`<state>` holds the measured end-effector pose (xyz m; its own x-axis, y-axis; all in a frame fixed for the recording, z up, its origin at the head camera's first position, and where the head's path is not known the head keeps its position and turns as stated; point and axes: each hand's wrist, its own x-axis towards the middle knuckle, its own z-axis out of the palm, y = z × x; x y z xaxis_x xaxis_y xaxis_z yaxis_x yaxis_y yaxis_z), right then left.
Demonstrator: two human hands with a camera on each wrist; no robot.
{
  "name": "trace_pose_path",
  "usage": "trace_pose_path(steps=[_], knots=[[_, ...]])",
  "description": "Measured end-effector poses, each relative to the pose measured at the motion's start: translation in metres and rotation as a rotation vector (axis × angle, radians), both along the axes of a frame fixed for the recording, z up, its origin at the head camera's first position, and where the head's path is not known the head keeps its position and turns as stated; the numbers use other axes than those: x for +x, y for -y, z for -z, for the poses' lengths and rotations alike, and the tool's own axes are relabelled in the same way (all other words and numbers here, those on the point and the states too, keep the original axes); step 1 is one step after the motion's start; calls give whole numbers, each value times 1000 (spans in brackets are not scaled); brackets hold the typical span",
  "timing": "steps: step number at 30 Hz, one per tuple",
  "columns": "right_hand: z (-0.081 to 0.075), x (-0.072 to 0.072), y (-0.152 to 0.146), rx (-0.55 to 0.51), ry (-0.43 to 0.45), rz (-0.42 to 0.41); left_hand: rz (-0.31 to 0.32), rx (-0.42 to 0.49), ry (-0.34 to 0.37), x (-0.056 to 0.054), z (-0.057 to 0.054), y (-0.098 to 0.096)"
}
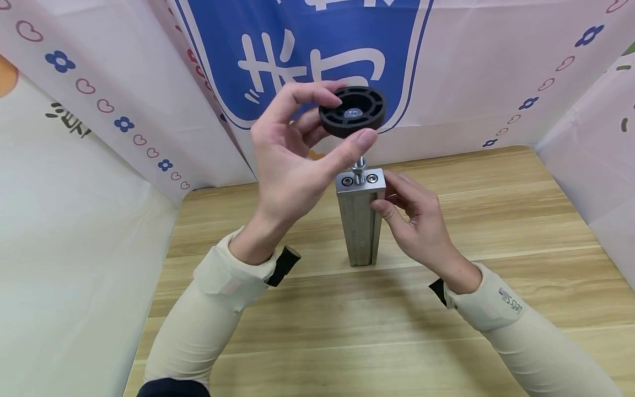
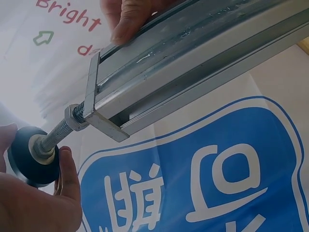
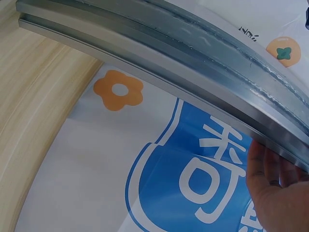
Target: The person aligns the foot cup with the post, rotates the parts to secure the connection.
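Observation:
A slotted aluminium profile (image 1: 358, 226) stands upright on the wooden table, capped by a metal end plate with two screws. From the plate rises a threaded stud (image 2: 60, 130) with a hex nut (image 2: 76, 117), carrying a round black levelling foot (image 1: 353, 112) whose ribbed underside faces up. My left hand (image 1: 297, 149) pinches the foot's rim between thumb and fingers. Lower down, my right hand (image 1: 416, 218) grips the profile's right side near its top, thumb in front and fingers behind. In the right wrist view the fingers (image 3: 270, 166) lie against the profile's edge.
The wood-grain table (image 1: 397, 331) extends around the profile's base. Behind it hangs a white cloth backdrop with a blue sign (image 1: 317, 55); white panels (image 1: 74, 248) close in the left and right sides. Each sleeve cuff bears a dark strapped-on piece.

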<state>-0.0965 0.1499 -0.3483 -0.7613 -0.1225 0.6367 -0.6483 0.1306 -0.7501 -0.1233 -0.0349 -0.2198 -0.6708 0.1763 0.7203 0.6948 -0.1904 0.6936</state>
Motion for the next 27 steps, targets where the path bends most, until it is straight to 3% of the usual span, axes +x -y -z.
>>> trace_pose_path(steps=[7,16,27], knots=[[0,0,0,-8,-1,-10,30,-58,-74,-2,-1,2],[0,0,0,-12,7,-13,77,-49,-36,-3,2,2],[0,0,0,-11,0,-17,37,-15,-15,-1,1,-3]])
